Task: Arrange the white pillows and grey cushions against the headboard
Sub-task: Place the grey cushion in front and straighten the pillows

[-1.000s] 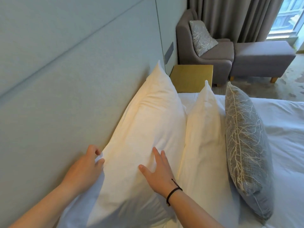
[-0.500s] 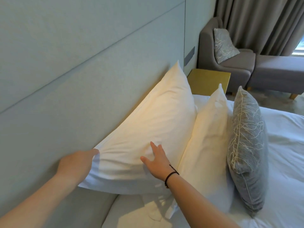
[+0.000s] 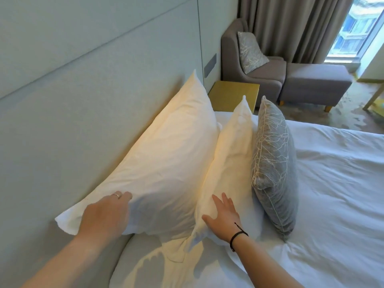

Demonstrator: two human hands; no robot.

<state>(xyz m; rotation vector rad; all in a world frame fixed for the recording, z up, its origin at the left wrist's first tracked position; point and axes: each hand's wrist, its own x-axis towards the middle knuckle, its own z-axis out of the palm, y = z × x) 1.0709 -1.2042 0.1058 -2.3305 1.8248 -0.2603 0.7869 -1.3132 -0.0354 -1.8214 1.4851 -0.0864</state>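
A large white pillow (image 3: 166,163) leans against the pale headboard (image 3: 83,90). In front of it stands a second white pillow (image 3: 230,159), and a grey cushion (image 3: 274,163) with a cream branch pattern leans upright on that one. My left hand (image 3: 104,215) lies on the near lower corner of the large pillow, fingers curled over its edge. Fingers spread, my right hand (image 3: 223,217) rests flat on the near end of the second pillow. It wears a black wrist cord.
White bedding (image 3: 332,194) stretches to the right. Beyond the pillows stand a gold bedside table (image 3: 234,94), a grey armchair (image 3: 264,73) with another patterned cushion (image 3: 249,50), a grey footstool (image 3: 315,84), curtains and a window.
My right hand moved from the large pillow onto the second pillow. My left hand shifted from behind the large pillow's corner onto its front edge.
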